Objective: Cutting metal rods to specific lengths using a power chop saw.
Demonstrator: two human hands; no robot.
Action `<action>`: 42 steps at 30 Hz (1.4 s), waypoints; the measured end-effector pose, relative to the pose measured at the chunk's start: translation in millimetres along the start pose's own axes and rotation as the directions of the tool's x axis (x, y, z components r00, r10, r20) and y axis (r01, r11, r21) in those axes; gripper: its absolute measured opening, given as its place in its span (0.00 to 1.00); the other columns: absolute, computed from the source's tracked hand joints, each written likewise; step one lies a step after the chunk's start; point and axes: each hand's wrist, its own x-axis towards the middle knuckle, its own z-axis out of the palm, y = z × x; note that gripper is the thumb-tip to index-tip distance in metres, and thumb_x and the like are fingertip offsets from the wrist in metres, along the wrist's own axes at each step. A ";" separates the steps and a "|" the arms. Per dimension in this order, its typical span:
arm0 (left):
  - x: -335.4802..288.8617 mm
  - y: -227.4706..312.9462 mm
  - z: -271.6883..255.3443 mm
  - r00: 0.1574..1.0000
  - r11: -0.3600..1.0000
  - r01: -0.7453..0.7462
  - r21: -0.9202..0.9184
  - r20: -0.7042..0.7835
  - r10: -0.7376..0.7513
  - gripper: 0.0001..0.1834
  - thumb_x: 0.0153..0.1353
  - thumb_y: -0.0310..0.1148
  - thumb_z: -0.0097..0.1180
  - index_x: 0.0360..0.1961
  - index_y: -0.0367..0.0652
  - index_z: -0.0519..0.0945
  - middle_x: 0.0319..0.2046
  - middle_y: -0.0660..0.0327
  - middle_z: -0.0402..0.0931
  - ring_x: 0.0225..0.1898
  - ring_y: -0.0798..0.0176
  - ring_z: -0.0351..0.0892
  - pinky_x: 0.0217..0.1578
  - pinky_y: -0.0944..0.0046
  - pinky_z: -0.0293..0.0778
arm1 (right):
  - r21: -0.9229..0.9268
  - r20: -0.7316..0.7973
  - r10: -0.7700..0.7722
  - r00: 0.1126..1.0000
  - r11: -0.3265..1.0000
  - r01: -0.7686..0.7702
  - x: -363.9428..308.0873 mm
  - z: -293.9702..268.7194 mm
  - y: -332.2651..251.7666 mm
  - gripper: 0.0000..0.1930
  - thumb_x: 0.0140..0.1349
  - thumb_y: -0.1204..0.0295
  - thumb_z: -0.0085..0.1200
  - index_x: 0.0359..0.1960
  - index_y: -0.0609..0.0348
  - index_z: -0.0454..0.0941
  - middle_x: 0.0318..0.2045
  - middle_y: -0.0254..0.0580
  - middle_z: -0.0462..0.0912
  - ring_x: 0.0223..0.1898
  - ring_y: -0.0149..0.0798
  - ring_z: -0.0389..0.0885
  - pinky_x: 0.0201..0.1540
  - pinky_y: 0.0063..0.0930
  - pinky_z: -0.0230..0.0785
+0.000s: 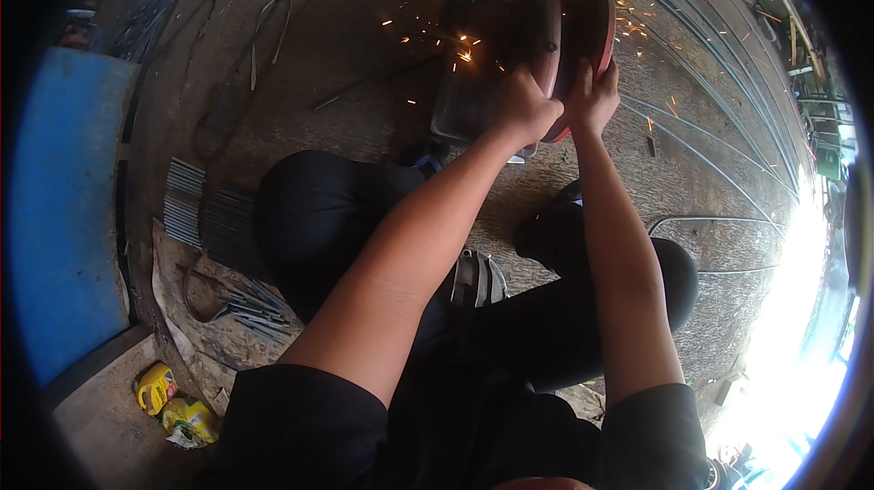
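Red-rimmed disc (594, 26); orange sparks (466, 56) (some yellowish); blue panel (68, 217); black trousers (546, 331); yellow packet (189, 417).

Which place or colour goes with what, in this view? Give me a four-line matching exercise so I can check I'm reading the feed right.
Things:
1. Right hand
2. Sparks
3. Large flat panel
4. Bundle of short metal rods

Places and colours:
A. Blue, along the left of the view
B. On the red rim of a round plate
C. Lying on the ground, just right of the blue surface
D. Bright orange, scattered near the top

Pairs: 1-B, 2-D, 3-A, 4-C.
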 end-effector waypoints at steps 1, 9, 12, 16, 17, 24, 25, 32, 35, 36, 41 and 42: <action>-0.2 -0.3 0.2 1.000 1.000 -0.010 -0.008 -0.009 0.010 0.25 0.35 0.32 0.60 0.36 0.27 0.73 0.31 0.39 0.77 0.38 0.41 0.78 0.41 0.55 0.74 | -0.001 -0.003 0.000 1.000 1.000 0.000 -0.2 -0.1 -0.4 0.26 0.57 0.59 0.52 0.55 0.59 0.68 0.39 0.59 0.79 0.40 0.60 0.78 0.41 0.46 0.68; 0.0 -0.4 1.0 1.000 1.000 0.002 -0.029 -0.014 -0.002 0.25 0.34 0.31 0.61 0.37 0.28 0.74 0.31 0.40 0.77 0.38 0.41 0.79 0.41 0.54 0.74 | -0.010 -0.011 -0.012 1.000 1.000 0.012 -1.3 -1.8 -3.9 0.26 0.57 0.59 0.52 0.54 0.60 0.69 0.37 0.60 0.79 0.39 0.61 0.77 0.40 0.48 0.68; -0.6 0.0 0.8 1.000 1.000 -0.010 -0.007 -0.030 0.009 0.25 0.34 0.30 0.61 0.36 0.28 0.74 0.31 0.39 0.77 0.38 0.41 0.79 0.41 0.54 0.74 | -0.023 0.011 0.012 1.000 1.000 -0.011 -1.0 -1.9 -3.1 0.26 0.57 0.58 0.51 0.54 0.60 0.69 0.38 0.60 0.79 0.40 0.61 0.77 0.41 0.48 0.68; -0.6 0.8 0.6 1.000 1.000 0.007 -0.022 -0.017 -0.007 0.25 0.34 0.30 0.61 0.37 0.28 0.74 0.31 0.39 0.77 0.38 0.41 0.79 0.41 0.54 0.74 | -0.041 0.007 0.000 1.000 0.999 0.000 -0.3 -0.7 0.1 0.26 0.57 0.58 0.51 0.54 0.61 0.68 0.39 0.61 0.79 0.41 0.62 0.77 0.42 0.49 0.67; -0.4 1.1 0.5 1.000 1.000 0.000 -0.031 -0.021 -0.001 0.25 0.34 0.30 0.61 0.37 0.28 0.74 0.31 0.39 0.77 0.39 0.42 0.79 0.41 0.55 0.74 | -0.050 0.008 0.001 1.000 0.999 0.000 -0.2 -0.4 0.9 0.27 0.57 0.58 0.51 0.55 0.62 0.68 0.39 0.61 0.79 0.42 0.62 0.77 0.42 0.49 0.67; -1.2 0.0 0.8 0.999 0.998 -0.031 -0.058 -0.033 0.030 0.24 0.34 0.31 0.61 0.36 0.28 0.74 0.31 0.40 0.77 0.38 0.42 0.79 0.40 0.55 0.74 | -0.049 0.017 0.003 1.000 0.999 -0.002 0.8 0.8 2.7 0.27 0.57 0.58 0.51 0.54 0.63 0.68 0.39 0.62 0.79 0.41 0.62 0.77 0.42 0.48 0.68; -1.1 -0.5 1.2 0.999 1.000 -0.023 -0.015 -0.030 0.023 0.24 0.34 0.31 0.61 0.36 0.28 0.74 0.31 0.41 0.77 0.38 0.42 0.79 0.40 0.55 0.74 | -0.044 0.011 0.002 1.000 0.999 -0.001 0.4 0.6 2.3 0.27 0.57 0.58 0.51 0.54 0.63 0.68 0.38 0.62 0.79 0.41 0.62 0.77 0.42 0.48 0.68; 0.4 -3.5 3.8 0.999 1.000 0.015 0.026 -0.032 -0.014 0.22 0.35 0.32 0.61 0.34 0.30 0.74 0.31 0.42 0.77 0.37 0.45 0.79 0.41 0.56 0.74 | -0.040 0.004 -0.008 1.000 0.999 0.008 -0.7 0.1 1.8 0.27 0.57 0.57 0.51 0.55 0.63 0.68 0.38 0.62 0.79 0.41 0.61 0.77 0.42 0.47 0.68; 0.0 -3.2 2.7 0.999 0.999 0.036 -0.025 0.006 -0.036 0.21 0.36 0.31 0.60 0.34 0.31 0.74 0.31 0.44 0.78 0.38 0.46 0.80 0.41 0.57 0.74 | -0.027 0.026 0.010 1.000 1.000 -0.009 0.1 0.4 2.4 0.27 0.57 0.57 0.51 0.55 0.62 0.68 0.39 0.61 0.79 0.40 0.61 0.77 0.41 0.47 0.68; -0.5 -3.0 2.4 0.999 0.999 0.037 -0.025 0.006 -0.036 0.21 0.36 0.31 0.60 0.34 0.31 0.74 0.31 0.44 0.78 0.38 0.46 0.80 0.41 0.57 0.74 | -0.027 0.026 0.011 1.000 1.000 -0.010 0.1 0.7 2.4 0.27 0.57 0.57 0.51 0.55 0.62 0.68 0.39 0.61 0.79 0.40 0.61 0.77 0.41 0.47 0.68; -0.3 -2.7 2.3 0.999 0.999 0.044 -0.014 0.001 -0.044 0.21 0.37 0.30 0.60 0.35 0.33 0.75 0.32 0.46 0.78 0.38 0.47 0.80 0.40 0.57 0.74 | -0.055 0.027 0.022 0.999 0.998 -0.020 -0.7 -0.3 1.8 0.27 0.57 0.57 0.51 0.55 0.61 0.68 0.40 0.60 0.79 0.42 0.61 0.77 0.41 0.47 0.68; 0.0 -3.0 2.5 0.999 0.999 0.052 -0.009 0.010 -0.052 0.21 0.37 0.30 0.60 0.35 0.33 0.75 0.32 0.46 0.78 0.38 0.47 0.80 0.40 0.57 0.74 | -0.050 0.030 0.034 0.999 0.998 -0.032 -1.0 -0.5 1.8 0.27 0.57 0.57 0.51 0.55 0.61 0.68 0.40 0.60 0.79 0.42 0.61 0.77 0.41 0.47 0.68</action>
